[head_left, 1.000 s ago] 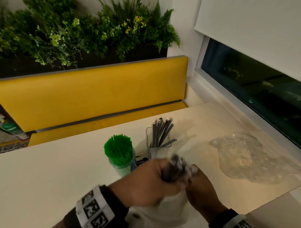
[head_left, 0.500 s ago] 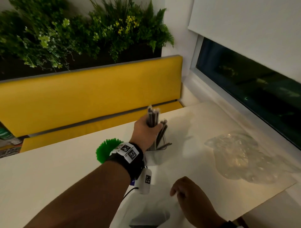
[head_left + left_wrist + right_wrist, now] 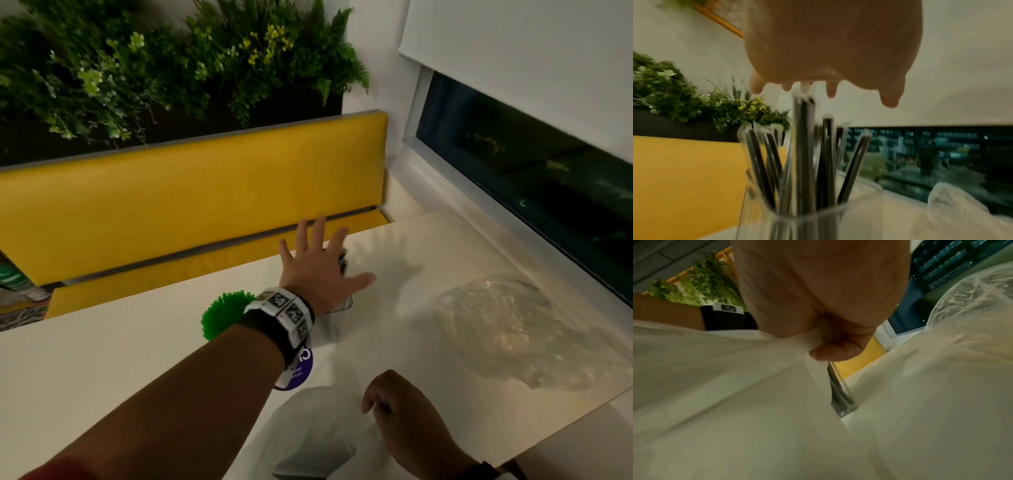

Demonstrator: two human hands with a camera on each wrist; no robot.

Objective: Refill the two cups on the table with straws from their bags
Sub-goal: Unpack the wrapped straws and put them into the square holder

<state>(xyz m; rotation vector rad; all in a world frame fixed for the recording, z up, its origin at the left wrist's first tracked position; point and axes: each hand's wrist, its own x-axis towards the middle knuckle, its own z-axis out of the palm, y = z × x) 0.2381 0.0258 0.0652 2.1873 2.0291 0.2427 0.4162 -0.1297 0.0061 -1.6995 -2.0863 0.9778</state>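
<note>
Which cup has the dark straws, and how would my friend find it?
Start at the yellow bench, then the white table before it. Two cups stand together under the open left hand. The clear cup holds thin dark straws; its neighbour is packed with green straws.

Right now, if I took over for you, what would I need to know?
Left hand: open, fingers spread over the dark wrapped straws standing in the clear cup.
Right hand: pinches the white bag at the near table edge.
Green straws fill the other cup.
Crumpled clear bag lies to the right.
Left: whether the white bag has more straws is hidden; check, then finish.
</note>
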